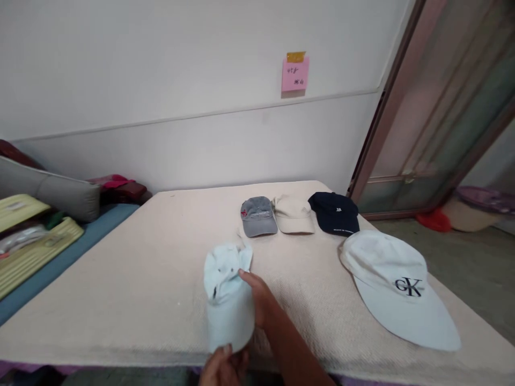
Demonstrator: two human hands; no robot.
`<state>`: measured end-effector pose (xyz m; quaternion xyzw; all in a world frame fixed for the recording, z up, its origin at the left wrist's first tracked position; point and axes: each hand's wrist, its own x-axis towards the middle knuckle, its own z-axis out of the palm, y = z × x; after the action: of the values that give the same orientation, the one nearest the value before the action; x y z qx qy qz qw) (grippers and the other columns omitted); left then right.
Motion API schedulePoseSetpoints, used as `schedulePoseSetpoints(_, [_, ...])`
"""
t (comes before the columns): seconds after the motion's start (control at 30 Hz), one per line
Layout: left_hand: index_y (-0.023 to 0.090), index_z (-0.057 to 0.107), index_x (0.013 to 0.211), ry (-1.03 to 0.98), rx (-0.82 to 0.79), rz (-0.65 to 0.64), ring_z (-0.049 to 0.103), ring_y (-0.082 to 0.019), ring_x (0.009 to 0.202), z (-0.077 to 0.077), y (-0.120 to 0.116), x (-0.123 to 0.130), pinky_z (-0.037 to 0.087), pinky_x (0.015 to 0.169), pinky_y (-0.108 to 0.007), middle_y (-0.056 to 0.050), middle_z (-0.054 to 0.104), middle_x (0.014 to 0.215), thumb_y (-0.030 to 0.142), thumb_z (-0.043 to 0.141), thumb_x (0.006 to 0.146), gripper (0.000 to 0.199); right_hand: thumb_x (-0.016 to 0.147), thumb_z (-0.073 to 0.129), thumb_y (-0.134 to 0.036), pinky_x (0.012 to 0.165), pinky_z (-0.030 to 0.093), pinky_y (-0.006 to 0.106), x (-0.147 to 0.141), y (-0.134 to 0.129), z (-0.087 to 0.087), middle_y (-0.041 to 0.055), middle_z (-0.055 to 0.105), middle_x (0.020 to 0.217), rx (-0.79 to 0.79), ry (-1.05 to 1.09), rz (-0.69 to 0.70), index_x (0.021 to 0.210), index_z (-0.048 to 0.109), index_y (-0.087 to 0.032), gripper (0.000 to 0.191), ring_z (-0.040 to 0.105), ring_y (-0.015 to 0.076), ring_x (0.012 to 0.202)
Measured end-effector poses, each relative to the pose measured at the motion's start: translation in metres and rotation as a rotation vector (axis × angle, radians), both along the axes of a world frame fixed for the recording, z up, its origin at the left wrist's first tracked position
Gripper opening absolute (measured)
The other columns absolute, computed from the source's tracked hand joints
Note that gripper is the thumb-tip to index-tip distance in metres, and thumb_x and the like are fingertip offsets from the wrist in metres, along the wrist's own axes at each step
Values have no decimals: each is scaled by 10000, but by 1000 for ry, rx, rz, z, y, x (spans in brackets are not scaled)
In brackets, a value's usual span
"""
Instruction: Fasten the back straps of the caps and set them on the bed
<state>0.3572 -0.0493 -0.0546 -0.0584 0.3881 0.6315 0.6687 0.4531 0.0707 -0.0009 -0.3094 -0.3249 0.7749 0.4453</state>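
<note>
A pale, whitish baseball cap is held up near the front edge of the table, its brim pointing down toward me. My left hand pinches the brim's lower edge, thumb on top. On the cap's right side, my right hand grips the crown, with the thumb on the fabric and the other fingers hidden behind. Farther back lie a grey cap, a beige cap and a navy cap in a row. To the right rests a larger white cap with dark letters on its front.
A cream cloth covers the table. Behind it rises a white wall with a pink note taped on. At left are a grey cushion and a yellow case. A framed glass door stands at right.
</note>
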Motion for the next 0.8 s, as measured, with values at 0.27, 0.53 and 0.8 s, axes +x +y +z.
schedulePoseSetpoints(0.27, [241,640,1145,-13,267,-147,577,-366,1094,14,-7,-23,360,985,-549,-131,698,1082,304,614,744,406,621,609,-202,777,464,368,40,-3,18,71,695,881,-27,214,29,1033,610,-148,416,637,228,784])
schedulePoseSetpoints(0.53, [210,703,951,79,380,-253,486,-374,1199,39,15,-53,360,998,-510,-117,719,1019,531,659,660,435,530,551,-74,688,484,335,62,-22,28,49,687,749,9,286,261,844,676,-141,344,631,207,690])
schedulePoseSetpoints(0.8, [250,703,847,102,219,-75,492,-387,1183,45,37,-74,390,979,-514,-78,730,925,555,636,564,421,586,671,-120,733,464,332,43,-25,24,24,693,798,164,-19,453,816,724,-185,245,604,190,745])
